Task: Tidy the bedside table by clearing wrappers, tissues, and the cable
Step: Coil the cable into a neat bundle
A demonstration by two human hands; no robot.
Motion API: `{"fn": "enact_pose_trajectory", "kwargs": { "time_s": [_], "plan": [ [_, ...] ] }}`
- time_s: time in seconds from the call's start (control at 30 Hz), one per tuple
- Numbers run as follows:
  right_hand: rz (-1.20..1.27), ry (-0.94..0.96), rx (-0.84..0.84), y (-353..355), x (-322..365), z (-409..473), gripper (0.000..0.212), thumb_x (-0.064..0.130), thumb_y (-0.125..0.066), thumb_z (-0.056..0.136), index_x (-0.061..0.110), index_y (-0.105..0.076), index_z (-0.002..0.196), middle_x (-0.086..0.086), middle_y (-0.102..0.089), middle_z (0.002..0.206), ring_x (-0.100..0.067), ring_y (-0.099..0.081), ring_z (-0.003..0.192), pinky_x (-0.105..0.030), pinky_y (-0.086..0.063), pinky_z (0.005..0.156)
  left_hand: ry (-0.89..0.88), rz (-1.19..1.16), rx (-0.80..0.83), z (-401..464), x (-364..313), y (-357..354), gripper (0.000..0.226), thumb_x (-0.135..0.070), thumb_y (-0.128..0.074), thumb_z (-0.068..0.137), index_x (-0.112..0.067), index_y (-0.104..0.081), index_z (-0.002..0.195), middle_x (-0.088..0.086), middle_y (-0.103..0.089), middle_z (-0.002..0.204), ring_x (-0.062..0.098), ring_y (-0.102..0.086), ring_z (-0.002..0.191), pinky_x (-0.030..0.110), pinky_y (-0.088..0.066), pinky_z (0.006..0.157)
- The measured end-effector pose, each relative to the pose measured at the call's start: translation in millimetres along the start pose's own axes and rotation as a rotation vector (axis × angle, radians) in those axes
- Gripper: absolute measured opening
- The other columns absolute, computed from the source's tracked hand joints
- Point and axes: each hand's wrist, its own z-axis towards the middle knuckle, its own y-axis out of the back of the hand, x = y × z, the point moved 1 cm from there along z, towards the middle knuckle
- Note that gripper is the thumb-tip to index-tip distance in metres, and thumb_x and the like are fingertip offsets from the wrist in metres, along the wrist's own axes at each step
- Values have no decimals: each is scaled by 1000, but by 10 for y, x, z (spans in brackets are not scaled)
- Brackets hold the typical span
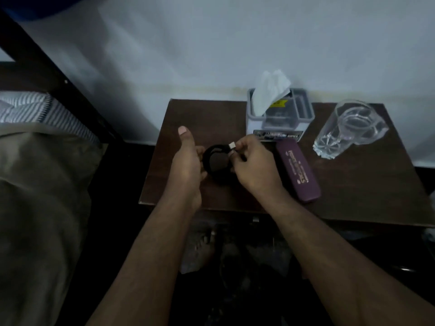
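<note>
I see dim room: pale wall (211, 43) behind dark wooden bedside table (353, 184); bed frame (47, 74) at left.

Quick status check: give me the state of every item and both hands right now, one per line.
cable: coiled into a loop, held over the table
left hand: grips the coil's left side
right hand: pinches the plug end
tissue box: upright, one tissue sticking out
glass: upright, looks empty
purple case: closed, lying flat
table: no wrappers visible
</note>
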Motion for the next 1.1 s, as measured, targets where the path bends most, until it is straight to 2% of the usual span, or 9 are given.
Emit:
{"fn": "enact_pose_trajectory", "kwargs": {
  "time_s": [0.07, 0.13, 0.23, 0.37, 0.53, 0.67, 0.8, 0.9, 1.1],
  "plan": [
    [26, 1, 25, -71, 6, 134, 17, 21, -65, 93, 30, -52, 87, 1, -72, 89, -17, -73, 79, -40, -59, 78, 20, -22, -27, 125, -84, -39, 84, -71, -23, 100, -6, -52, 144, 5, -62, 138, 21, -58, 126, 37, -42, 104],
    [96, -18, 39, -112, 13, 267, 18, 21, -67, 93, 31, -55, 86, 1, -73, 93, -15, -73, 83, -39, -60, 79, 13, -44, -26, 220, -154, -96, 81, -69, -24, 101, -8, -47, 148, 4, -58, 143, 16, -59, 116, 31, -44, 96],
    [61, -30, 103, -139, -10, 408, 16, 19, -68, 94, 27, -65, 108, 3, -70, 114, -13, -66, 103, -25, -52, 83, 27, -13, -16, 375, -190, -174, 82, -69, -22, 101, -7, -48, 148, 10, -58, 144, 21, -57, 124, 32, -41, 102],
    [-119, 102, 152, -190, 35, 481, 41, 12, -66, 93, 17, -61, 134, -5, -64, 131, -22, -60, 121, -35, -50, 102, 42, 37, -38, 536, -203, -204, 85, -70, -21, 100, -6, -53, 144, 11, -59, 143, 24, -53, 131, 40, -38, 115],
    [-389, 107, 217, -338, 98, 471, 60, 23, -61, 97, 17, -36, 152, -17, -28, 160, -36, -37, 143, -44, -43, 112, 55, 98, -154, 782, -269, -241, 85, -72, -21, 99, -8, -53, 144, 10, -61, 141, 27, -57, 129, 45, -44, 111],
    [-435, 120, 238, -380, 131, 373, 60, 21, -64, 94, 15, -33, 146, -16, -31, 148, -33, -41, 130, -40, -47, 101, 131, 82, -137, 752, -305, -256, 84, -73, -22, 99, -10, -48, 149, 16, -58, 143, 31, -61, 118, 46, -51, 100],
    [-350, 146, 222, -460, 153, 580, 55, 13, -66, 93, 12, -41, 142, -15, -33, 141, -30, -48, 122, -35, -49, 96, 146, 45, -97, 782, -323, -302, 87, -75, -21, 97, -11, -49, 149, 16, -59, 142, 33, -59, 126, 53, -44, 111],
    [-301, 158, 229, -478, 180, 649, 55, 12, -65, 94, 12, -40, 144, -15, -35, 140, -32, -53, 118, -39, -52, 96, 108, 50, -109, 796, -326, -317, 87, -77, -20, 96, -14, -50, 148, 12, -62, 141, 30, -61, 125, 48, -47, 108],
    [-368, 226, 195, -266, 144, 571, 58, 15, -67, 94, 14, -40, 144, -14, -35, 142, -34, -56, 117, -44, -54, 94, 6, 159, -228, 822, -230, -331, 119, -99, -14, 56, -30, -45, 148, 10, -48, 152, 36, -57, 126, 58, -44, 107]
  ]
}}
